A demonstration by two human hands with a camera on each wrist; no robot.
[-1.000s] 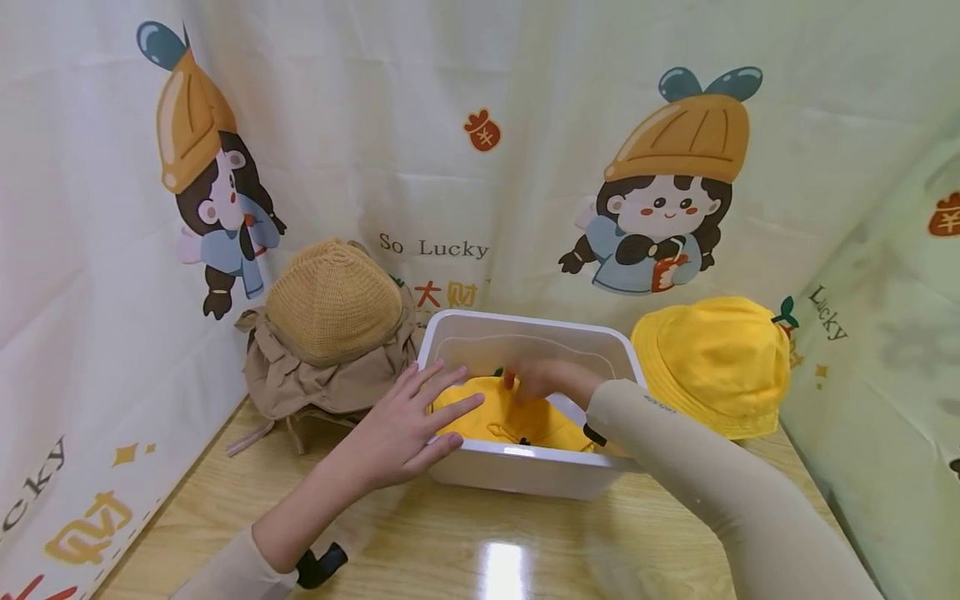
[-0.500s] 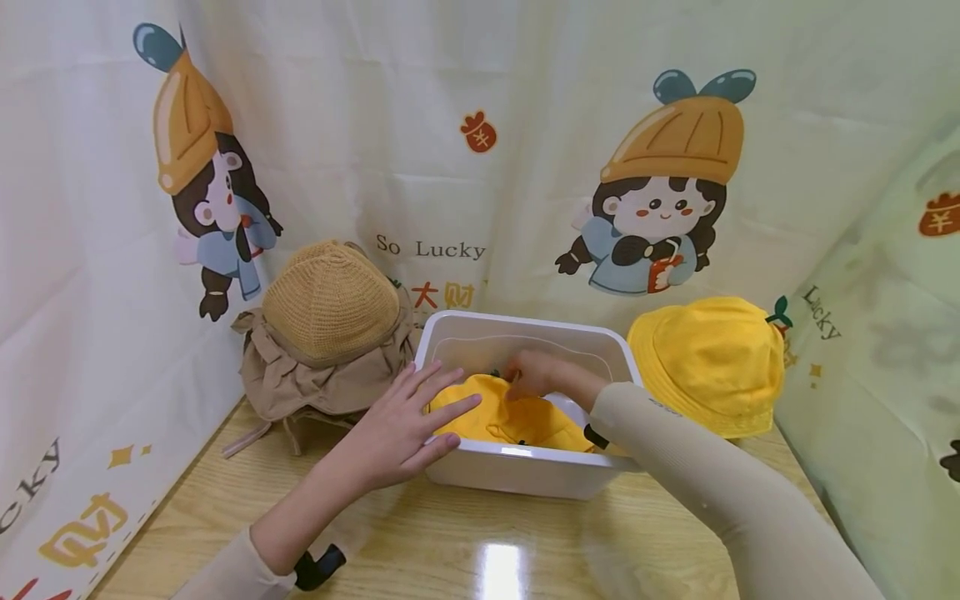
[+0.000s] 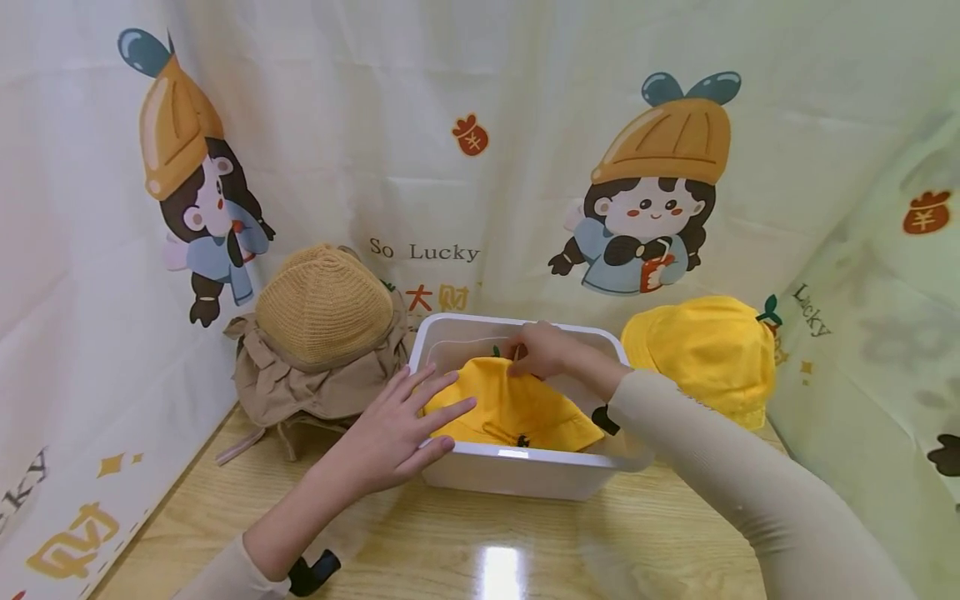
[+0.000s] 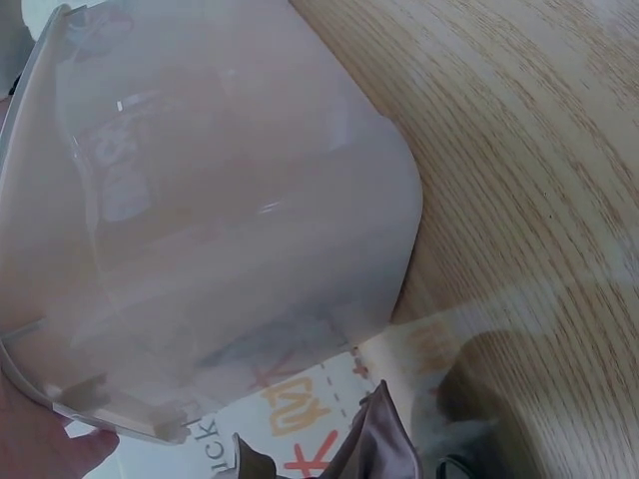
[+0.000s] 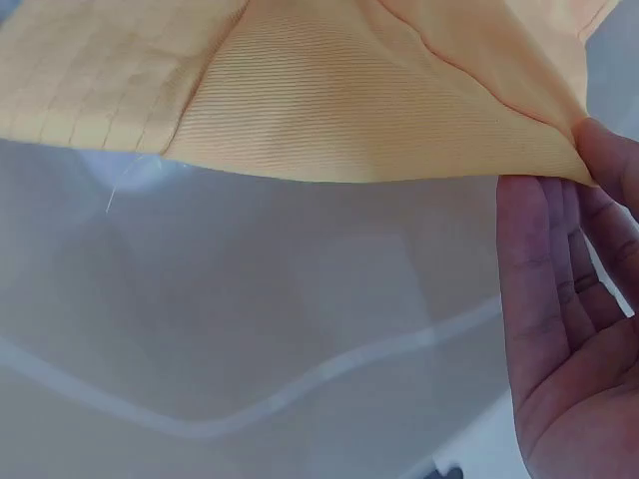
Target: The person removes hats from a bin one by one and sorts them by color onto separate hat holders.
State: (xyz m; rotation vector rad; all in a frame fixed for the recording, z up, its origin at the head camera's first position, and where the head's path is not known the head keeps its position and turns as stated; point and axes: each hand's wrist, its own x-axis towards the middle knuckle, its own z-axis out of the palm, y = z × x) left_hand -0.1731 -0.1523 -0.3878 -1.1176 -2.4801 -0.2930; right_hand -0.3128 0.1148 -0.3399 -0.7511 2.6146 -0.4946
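Note:
A yellow bucket hat [image 3: 498,396] with a small green sprout lies in the white plastic bin [image 3: 517,483]. My right hand [image 3: 547,348] reaches into the bin and pinches the edge of this hat between thumb and fingers. In the right wrist view, the hat's stitched edge [image 5: 349,110] stretches away from the pinching hand [image 5: 574,299]. My left hand [image 3: 397,429] rests on the bin's front left corner, fingers spread and fairly straight. The left wrist view shows the bin's outer wall [image 4: 230,200] and part of that hand [image 4: 45,439] by the rim.
A tan knitted hat [image 3: 326,308] sits on a brown ruffled hat [image 3: 300,387] left of the bin. To its right is another yellow bucket hat [image 3: 708,354] with a sprout. A printed curtain [image 3: 517,192] surrounds the wooden table [image 3: 420,542] at the back and sides.
My right hand has risen and pulled the pinched edge of the yellow hat upward, so more of the hat shows. The left hand stays at the bin's corner.

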